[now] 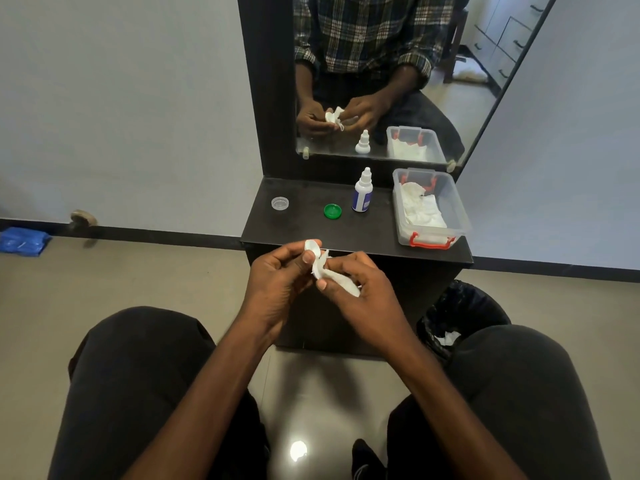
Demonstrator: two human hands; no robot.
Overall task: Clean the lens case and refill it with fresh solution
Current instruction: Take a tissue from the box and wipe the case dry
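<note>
My left hand [277, 275] pinches the white lens case [311, 247] just in front of the dark shelf's front edge. My right hand [360, 289] grips a crumpled white tissue [341, 278] that is pressed against the case. On the shelf [304, 233] a green cap [332, 211] lies flat near the middle and a clear cap [280, 203] lies to its left. A small white solution bottle [362, 194] with a blue label stands upright to the right of the green cap, its tip capped.
A clear plastic box [431, 207] with red latches, holding white tissues, sits at the shelf's right end. A mirror [388, 74] rises behind the shelf. A black bin [457, 317] with a liner stands on the floor at the right, by my knee.
</note>
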